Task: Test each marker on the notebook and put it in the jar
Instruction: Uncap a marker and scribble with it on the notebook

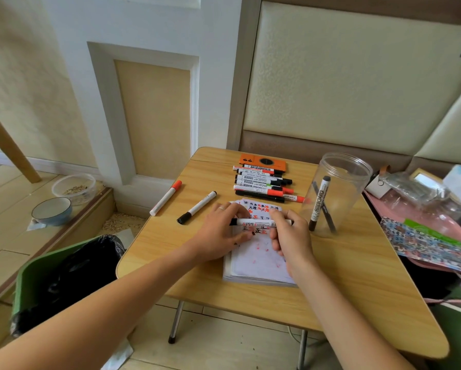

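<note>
Both your hands hold one marker (258,223) level over the notebook (258,265).

From the head camera: your left hand (218,236) pinches the marker's black-capped end and your right hand (290,236) has its fingers curled round the other end, so the pen lies crosswise just above the page, which carries red and black test strokes. The notebook sits on the wooden table (344,289) near its front edge. The clear jar (336,193) stands upright just to the right of the notebook, with two dark-capped markers leaning inside it. Behind the notebook a row of markers (264,184) lies side by side against an orange case (262,162). To the left lie a red-capped marker (166,197) and a black-capped marker (197,207), apart from each other. A green bin (34,279) with a black liner stands beside the table's left edge.
</note>
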Demonstrator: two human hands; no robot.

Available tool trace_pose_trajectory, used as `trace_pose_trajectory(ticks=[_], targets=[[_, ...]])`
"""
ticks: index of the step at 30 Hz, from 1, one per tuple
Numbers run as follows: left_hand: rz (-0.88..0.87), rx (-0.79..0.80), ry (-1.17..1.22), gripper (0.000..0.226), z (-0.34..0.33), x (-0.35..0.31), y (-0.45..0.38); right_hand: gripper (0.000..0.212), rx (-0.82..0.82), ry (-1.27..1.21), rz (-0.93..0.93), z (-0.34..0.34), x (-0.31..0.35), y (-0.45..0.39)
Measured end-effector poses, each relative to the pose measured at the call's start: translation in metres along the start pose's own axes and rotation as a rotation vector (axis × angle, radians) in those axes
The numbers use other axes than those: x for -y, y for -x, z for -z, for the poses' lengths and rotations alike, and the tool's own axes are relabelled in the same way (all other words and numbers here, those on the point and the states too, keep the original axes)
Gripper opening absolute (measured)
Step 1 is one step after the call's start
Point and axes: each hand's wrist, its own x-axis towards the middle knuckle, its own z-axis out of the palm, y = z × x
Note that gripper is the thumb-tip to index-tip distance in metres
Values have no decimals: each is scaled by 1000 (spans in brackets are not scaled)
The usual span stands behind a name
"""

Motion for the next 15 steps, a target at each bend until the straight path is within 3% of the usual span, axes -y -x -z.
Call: trace_pose_trajectory(ticks=[7,10,15], targets=[[43,91,-288,79,-9,11,13,15,-64,126,272,5,19,4],[33,74,-308,79,-12,6,15,8,-113,202,406,16,33,0],[65,167,-340,76,-8,1,15,24,-307,344,754,42,72,-13]])
